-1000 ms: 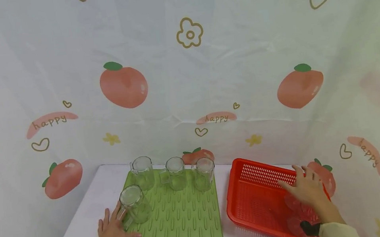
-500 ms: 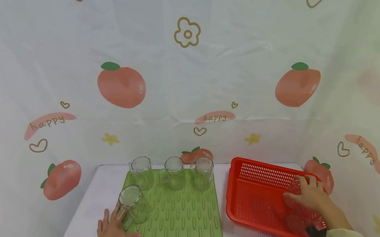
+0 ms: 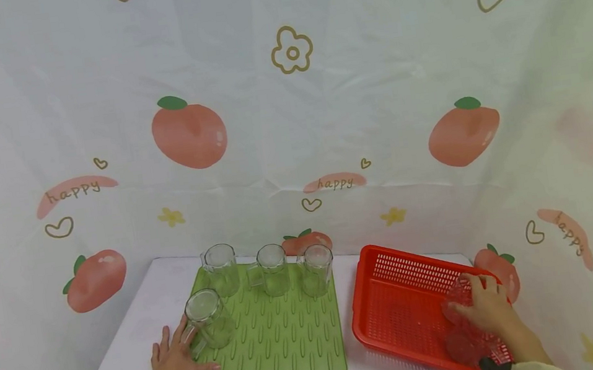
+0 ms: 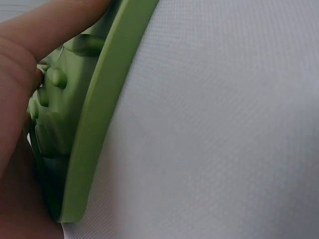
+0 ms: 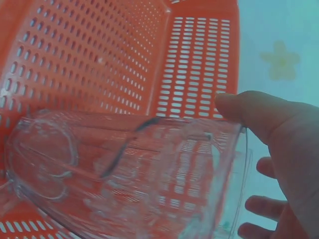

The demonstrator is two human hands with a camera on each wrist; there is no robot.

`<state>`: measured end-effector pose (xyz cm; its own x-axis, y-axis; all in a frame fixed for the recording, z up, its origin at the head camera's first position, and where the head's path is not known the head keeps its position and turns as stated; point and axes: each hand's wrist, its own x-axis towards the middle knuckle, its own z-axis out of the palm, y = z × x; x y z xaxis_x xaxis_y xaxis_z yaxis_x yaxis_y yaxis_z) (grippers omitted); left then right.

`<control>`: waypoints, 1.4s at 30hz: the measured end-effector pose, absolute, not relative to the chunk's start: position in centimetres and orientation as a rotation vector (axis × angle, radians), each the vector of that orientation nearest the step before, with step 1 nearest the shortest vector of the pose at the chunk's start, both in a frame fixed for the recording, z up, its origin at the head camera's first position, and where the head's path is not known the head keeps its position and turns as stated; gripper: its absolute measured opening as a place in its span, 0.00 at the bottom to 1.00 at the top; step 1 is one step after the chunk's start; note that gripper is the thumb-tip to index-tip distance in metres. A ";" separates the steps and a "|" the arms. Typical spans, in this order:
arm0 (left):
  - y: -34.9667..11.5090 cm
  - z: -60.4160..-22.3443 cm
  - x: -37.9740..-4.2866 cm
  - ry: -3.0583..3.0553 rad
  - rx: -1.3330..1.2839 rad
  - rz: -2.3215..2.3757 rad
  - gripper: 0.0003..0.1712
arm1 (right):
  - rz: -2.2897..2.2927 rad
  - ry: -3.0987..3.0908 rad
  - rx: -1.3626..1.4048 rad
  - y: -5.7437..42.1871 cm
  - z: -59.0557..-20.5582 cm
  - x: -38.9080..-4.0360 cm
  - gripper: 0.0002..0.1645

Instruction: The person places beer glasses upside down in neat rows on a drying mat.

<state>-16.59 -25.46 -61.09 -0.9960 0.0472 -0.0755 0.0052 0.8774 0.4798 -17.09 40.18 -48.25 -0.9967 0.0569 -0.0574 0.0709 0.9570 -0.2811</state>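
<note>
Over the far right end of the red basket [image 3: 388,348], my right hand [image 3: 489,306] is at a clear glass mug [image 5: 124,169] lying on its side. In the right wrist view the thumb lies along the mug near its mouth, with the other fingertips right at the rim opposite, in a grip. A second glass mug [image 3: 462,347] lies nearer in the basket. My left hand [image 3: 176,360] rests with spread fingers on the left edge of the green mat [image 3: 284,349]. Beside its fingers a glass mug [image 3: 213,324] stands upside down on the mat.
Along the mat's back edge stand three more upside-down glass mugs, at the left [image 3: 222,273], in the middle [image 3: 274,272] and at the right [image 3: 316,273]. A printed curtain [image 3: 287,117] hangs close behind the white table [image 3: 128,357].
My right hand has come down into the basket and its fingers have closed in around the far mug, which has shifted slightly. The left hand stays on the mat.
</note>
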 end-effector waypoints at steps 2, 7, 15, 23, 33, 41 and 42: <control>-25.5 -61.1 -16.6 2.960 0.040 0.760 0.69 | -0.457 3.075 0.100 40.2 -48.1 -17.2 0.57; -25.5 -61.1 -16.6 2.961 0.041 0.757 0.69 | -0.453 3.026 0.132 40.7 -47.7 -17.9 0.58; -25.4 -60.9 -16.6 2.952 0.040 0.767 0.68 | -0.466 2.957 0.141 41.0 -46.7 -19.0 0.61; -25.4 -60.8 -16.5 2.956 0.040 0.758 0.69 | -0.457 2.861 0.243 40.8 -46.3 -19.2 0.63; -25.5 -60.8 -16.8 2.957 0.043 0.757 0.69 | -0.470 2.853 0.258 41.0 -46.3 -19.6 0.58; -25.5 -60.9 -16.8 2.953 0.041 0.740 0.69 | -0.549 2.872 0.256 41.8 -46.4 -19.5 0.56; -25.5 -60.9 -16.7 2.954 0.039 0.742 0.69 | -0.554 2.873 0.259 41.8 -46.4 -19.5 0.56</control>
<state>-16.73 -25.47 -60.94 -0.9951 0.0480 -0.0868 0.0012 0.8813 0.4726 -19.53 41.83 -46.44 -0.9638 0.1322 -0.2316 0.2089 0.9141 -0.3474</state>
